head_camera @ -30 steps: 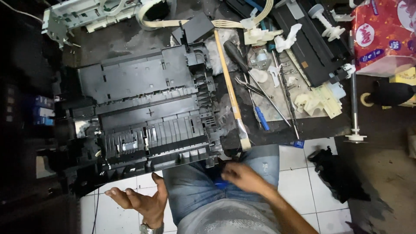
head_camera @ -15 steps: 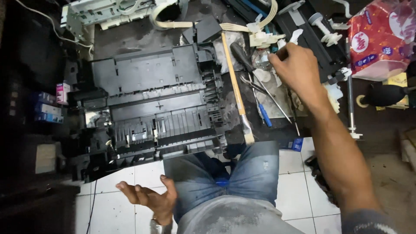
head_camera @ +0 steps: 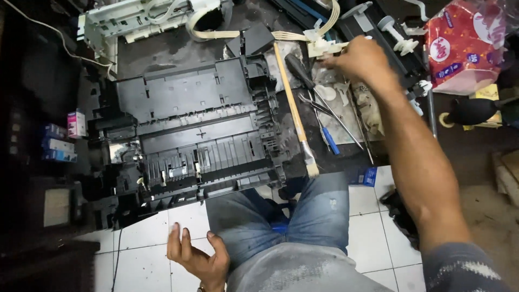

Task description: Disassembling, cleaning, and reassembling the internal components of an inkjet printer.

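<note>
Right hand (head_camera: 361, 58) now farther over white part (head_camera: 324, 47)

One black printer chassis (head_camera: 189, 140), centre frame. One wooden-handled brush (head_camera: 294, 108) beside it. One black-handled screwdriver (head_camera: 303, 75), one blue-handled tool (head_camera: 328, 145). One red-and-white packet (head_camera: 459, 51), upper right. Two hands: left (head_camera: 197, 259), right (head_camera: 359, 59).

A soft red and white plastic packet (head_camera: 462, 51) with round white patches lies at the top right. At the left edge a small white and pink carton (head_camera: 77, 124) stands just above two small blue boxes (head_camera: 58, 150). A small blue box (head_camera: 368, 176) sits on the floor near the person's knee.
</note>
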